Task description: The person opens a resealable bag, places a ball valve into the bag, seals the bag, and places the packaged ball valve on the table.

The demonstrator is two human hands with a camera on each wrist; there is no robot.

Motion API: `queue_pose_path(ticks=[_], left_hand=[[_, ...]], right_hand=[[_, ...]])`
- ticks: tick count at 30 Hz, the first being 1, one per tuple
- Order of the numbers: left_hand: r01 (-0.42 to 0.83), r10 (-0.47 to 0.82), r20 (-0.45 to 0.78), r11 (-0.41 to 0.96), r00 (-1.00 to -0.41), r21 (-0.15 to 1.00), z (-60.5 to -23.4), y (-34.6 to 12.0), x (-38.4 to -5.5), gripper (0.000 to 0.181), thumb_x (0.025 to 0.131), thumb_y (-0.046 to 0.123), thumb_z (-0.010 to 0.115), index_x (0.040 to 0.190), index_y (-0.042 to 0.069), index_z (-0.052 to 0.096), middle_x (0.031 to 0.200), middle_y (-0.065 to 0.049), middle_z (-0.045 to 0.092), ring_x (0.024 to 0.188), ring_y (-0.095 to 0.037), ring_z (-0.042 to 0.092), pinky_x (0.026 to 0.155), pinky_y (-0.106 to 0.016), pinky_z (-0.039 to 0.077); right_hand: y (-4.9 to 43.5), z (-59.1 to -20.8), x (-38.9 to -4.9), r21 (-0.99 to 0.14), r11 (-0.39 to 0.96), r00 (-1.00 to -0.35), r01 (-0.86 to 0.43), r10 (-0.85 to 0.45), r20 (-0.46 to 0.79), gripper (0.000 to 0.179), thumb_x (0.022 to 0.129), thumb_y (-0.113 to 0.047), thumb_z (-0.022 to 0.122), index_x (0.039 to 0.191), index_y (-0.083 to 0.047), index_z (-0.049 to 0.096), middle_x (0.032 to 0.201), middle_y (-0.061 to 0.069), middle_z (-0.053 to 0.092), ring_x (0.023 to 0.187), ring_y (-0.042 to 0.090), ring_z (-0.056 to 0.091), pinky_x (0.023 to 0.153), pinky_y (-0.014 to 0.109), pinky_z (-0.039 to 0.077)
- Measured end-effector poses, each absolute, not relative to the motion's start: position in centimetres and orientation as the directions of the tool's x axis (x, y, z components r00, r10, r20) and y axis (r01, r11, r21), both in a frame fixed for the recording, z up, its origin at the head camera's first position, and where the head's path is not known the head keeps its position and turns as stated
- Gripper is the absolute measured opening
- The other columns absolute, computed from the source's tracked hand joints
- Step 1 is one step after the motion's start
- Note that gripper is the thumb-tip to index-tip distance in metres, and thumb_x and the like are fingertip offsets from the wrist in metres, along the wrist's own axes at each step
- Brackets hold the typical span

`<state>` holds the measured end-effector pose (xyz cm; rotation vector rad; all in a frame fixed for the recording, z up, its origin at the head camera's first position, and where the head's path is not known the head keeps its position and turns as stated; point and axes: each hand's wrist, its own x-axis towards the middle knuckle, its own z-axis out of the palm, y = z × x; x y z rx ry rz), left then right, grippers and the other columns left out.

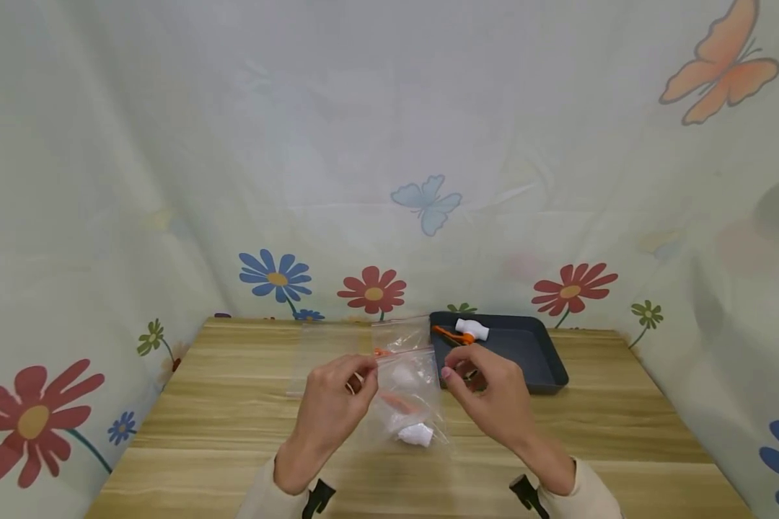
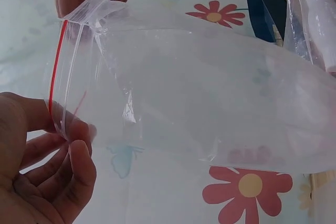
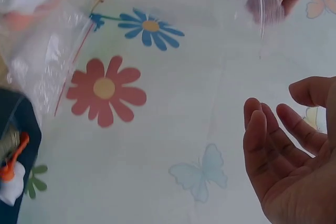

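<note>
In the head view a clear zip bag hangs upright over the table, with a white piece and an orange piece showing low in it. My left hand pinches its top left corner between thumb and fingers. The red zip line runs along the bag's mouth in the left wrist view. Beside the bag's other top corner is my right hand. Its fingers are loosely bent and apart from the thumb, with nothing between them in the right wrist view.
A dark tray stands at the back right, holding a white, rounded, hammer-like piece with an orange part. Behind the held bag lies another zip bag with orange in it. A flat clear bag lies left on the wooden table.
</note>
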<state>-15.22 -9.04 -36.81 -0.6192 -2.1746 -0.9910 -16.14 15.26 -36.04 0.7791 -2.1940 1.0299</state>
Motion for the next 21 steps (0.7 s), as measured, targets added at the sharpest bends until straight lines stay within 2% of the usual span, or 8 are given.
queue_pose_path(ticks=[5, 11, 16, 21], left_hand=[[0.625, 0.143, 0.710, 0.613, -0.689, 0.483, -36.8, -9.2, -15.2, 0.013, 0.081, -0.002, 0.072, 0.082, 0.011, 0.070, 0.072, 0.004, 0.068, 0.057, 0.002, 0.055, 0.054, -0.008, 0.046], [0.598, 0.138, 0.688, 0.632, -0.712, 0.493, -36.9, -9.3, -15.3, 0.014, 0.080, -0.001, 0.072, 0.081, 0.012, 0.070, 0.069, 0.006, 0.066, 0.054, 0.004, 0.052, 0.053, -0.008, 0.044], [0.593, 0.139, 0.684, 0.639, -0.716, 0.490, -37.0, -9.4, -15.3, 0.014, 0.079, -0.002, 0.072, 0.080, 0.012, 0.071, 0.068, 0.006, 0.066, 0.054, 0.004, 0.051, 0.052, -0.008, 0.043], [0.598, 0.146, 0.691, 0.645, -0.708, 0.476, -37.2, -9.4, -15.4, 0.013, 0.079, -0.002, 0.072, 0.080, 0.011, 0.071, 0.068, 0.006, 0.066, 0.054, 0.004, 0.050, 0.053, -0.008, 0.043]], right_hand=[[16.9, -34.9, -17.0, -0.390, 0.616, -0.656, -0.684, -0.287, 0.698, 0.017, 0.082, -0.006, 0.075, 0.096, -0.013, 0.067, 0.083, -0.007, 0.067, 0.066, 0.002, 0.060, 0.055, 0.017, 0.050], [18.3, -34.0, -18.2, -0.287, 0.705, -0.672, -0.648, -0.353, 0.651, 0.021, 0.083, -0.013, 0.076, 0.102, -0.012, 0.067, 0.090, -0.002, 0.069, 0.068, 0.007, 0.064, 0.058, 0.022, 0.052], [19.2, -33.9, -19.6, -0.243, 0.762, -0.726, -0.600, -0.390, 0.567, 0.025, 0.086, -0.019, 0.074, 0.109, -0.013, 0.067, 0.094, 0.000, 0.069, 0.069, 0.008, 0.063, 0.059, 0.026, 0.051], [19.4, -34.4, -21.6, -0.226, 0.796, -0.779, -0.561, -0.416, 0.470, 0.028, 0.088, -0.022, 0.072, 0.114, -0.012, 0.066, 0.102, 0.003, 0.069, 0.082, 0.016, 0.066, 0.066, 0.034, 0.053]])
